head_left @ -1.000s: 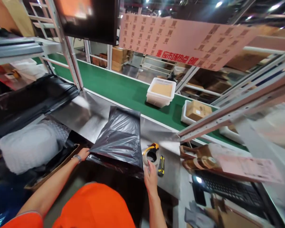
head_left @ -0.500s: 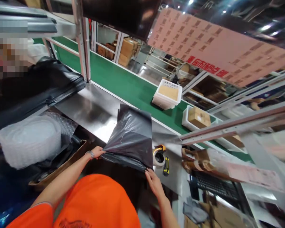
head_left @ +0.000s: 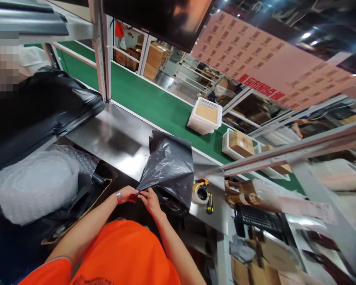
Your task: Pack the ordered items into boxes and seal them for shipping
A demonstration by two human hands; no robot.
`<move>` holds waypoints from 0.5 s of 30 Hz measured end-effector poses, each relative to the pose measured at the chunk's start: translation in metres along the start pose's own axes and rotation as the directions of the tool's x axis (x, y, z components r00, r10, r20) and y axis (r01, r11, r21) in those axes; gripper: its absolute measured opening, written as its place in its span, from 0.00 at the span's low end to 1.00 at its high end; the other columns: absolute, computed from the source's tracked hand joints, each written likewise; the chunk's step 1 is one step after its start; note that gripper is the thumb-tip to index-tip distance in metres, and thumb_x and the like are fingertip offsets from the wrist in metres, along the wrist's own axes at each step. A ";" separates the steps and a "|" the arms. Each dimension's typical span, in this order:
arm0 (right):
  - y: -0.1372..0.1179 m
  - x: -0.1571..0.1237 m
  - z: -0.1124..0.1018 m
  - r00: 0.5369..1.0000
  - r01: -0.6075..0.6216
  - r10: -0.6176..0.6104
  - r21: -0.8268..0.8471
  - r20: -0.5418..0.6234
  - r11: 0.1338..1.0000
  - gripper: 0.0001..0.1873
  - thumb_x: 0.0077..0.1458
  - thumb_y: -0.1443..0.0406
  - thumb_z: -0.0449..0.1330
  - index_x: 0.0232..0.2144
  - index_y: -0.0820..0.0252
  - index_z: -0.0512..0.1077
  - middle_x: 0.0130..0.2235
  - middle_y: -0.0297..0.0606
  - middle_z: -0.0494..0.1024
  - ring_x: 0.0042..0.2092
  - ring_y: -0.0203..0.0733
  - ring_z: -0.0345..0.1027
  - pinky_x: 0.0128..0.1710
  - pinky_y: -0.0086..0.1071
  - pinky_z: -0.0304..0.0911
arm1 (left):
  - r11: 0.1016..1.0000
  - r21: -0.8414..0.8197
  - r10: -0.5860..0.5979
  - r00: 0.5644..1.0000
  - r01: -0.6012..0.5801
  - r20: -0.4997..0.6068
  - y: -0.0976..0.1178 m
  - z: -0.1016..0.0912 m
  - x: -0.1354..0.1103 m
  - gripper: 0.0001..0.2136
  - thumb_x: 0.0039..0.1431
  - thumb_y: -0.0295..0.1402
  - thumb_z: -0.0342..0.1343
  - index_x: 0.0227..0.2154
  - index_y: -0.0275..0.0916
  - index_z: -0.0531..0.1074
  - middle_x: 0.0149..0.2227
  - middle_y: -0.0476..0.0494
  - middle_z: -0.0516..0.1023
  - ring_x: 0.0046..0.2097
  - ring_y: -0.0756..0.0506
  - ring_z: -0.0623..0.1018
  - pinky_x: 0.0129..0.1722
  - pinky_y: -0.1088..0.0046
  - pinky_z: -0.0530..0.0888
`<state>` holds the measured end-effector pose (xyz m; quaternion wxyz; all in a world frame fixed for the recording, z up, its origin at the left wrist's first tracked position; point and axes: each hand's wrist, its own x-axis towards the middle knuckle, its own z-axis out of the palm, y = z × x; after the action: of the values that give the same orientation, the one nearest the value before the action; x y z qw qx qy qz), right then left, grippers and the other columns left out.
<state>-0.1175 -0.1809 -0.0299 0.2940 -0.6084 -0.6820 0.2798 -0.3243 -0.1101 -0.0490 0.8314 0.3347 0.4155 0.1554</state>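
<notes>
A black plastic mailer bag (head_left: 169, 166) lies on the steel worktable (head_left: 112, 138), its near edge hanging over the front. My left hand (head_left: 127, 194), with a watch on the wrist, pinches the bag's near left corner. My right hand (head_left: 150, 198) is closed on the same edge just beside it, the two hands almost touching. A tape dispenser (head_left: 199, 191) and a yellow-black utility knife (head_left: 209, 203) lie to the right of the bag.
A green conveyor (head_left: 154, 105) runs behind the table carrying white baskets (head_left: 204, 116) with cardboard boxes (head_left: 241, 143). A bubble wrap roll (head_left: 32, 186) and black bags (head_left: 38, 111) sit at left. A keyboard (head_left: 261, 218) is at right, a metal post (head_left: 101, 51) at the back.
My right hand moved left from beside the tape dispenser to the bag's near edge, then along it to meet my left hand. The bag's near edge has gathered together.
</notes>
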 end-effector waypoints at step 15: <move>-0.016 -0.123 -0.008 0.926 -0.266 0.308 0.200 -0.219 0.943 0.25 0.70 0.44 0.62 0.32 0.54 0.84 0.37 0.43 0.84 0.39 0.47 0.79 0.42 0.39 0.76 | 0.994 0.057 -0.089 0.993 0.093 -0.076 -0.005 -0.025 0.010 0.27 0.39 0.52 0.83 0.19 0.41 0.70 0.21 0.54 0.72 0.29 0.47 0.74 0.40 0.66 0.75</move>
<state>-0.1115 -0.3050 -0.0208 0.3820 -0.7052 -0.5176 0.2980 -0.3383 -0.0973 -0.0695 0.8112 0.3345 0.4652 0.1169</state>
